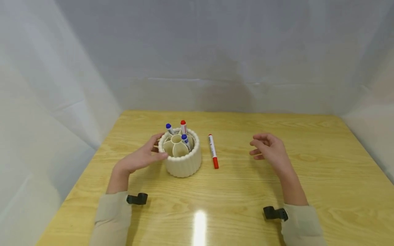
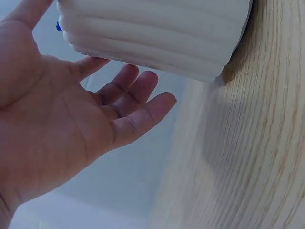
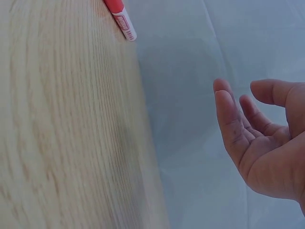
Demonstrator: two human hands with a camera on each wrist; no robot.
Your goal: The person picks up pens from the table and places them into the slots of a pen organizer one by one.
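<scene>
Red marker [image 1: 213, 151] lies loose on the table [image 1: 307, 177] between holder [image 1: 184, 160] and the right hand [image 1: 271, 150], which hovers empty, fingers relaxed, while the left hand [image 1: 143, 157] rests open-palmed against the holder, so a careless grab could roll it away.

pretty bright, even light; a white glare streak on the table [image 1: 277, 191] near the front edge, soft shadows on the backdrop, wrist views blurry.
</scene>
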